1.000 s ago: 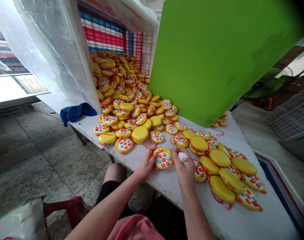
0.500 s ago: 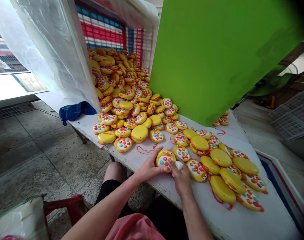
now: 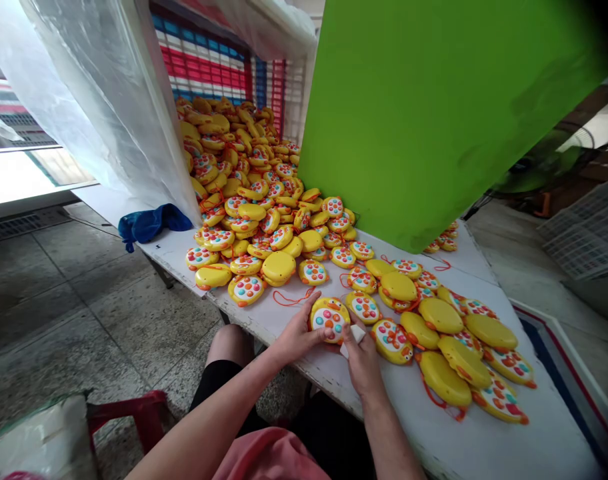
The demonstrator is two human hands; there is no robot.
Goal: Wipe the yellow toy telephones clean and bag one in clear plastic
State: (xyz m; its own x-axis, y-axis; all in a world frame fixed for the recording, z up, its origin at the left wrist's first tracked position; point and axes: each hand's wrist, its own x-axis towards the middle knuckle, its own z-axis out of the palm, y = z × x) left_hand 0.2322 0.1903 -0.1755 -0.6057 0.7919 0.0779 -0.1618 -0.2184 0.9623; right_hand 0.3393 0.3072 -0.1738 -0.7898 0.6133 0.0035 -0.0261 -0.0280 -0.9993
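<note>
The left hand (image 3: 304,333) pinches a yellow bird-shaped toy (image 3: 330,316), thumb across its button face, at the near edge of a white table (image 3: 524,450). Behind that toy towers a green panel (image 3: 409,120), perhaps placed to fence in the heap of toys (image 3: 254,190) beyond it to the left; loose toys (image 3: 440,315), many face down, spread to its right. The right hand (image 3: 363,360) pinches a white block (image 3: 357,333) just beside the toy's lower right edge, the left grip seemingly keeping the buttons upward and steady. An orange cord (image 3: 309,293) lies to its left. The toy's underside and the fingers beneath it are hidden, the panel's top is cut off, and what the block is remains unclear.
</note>
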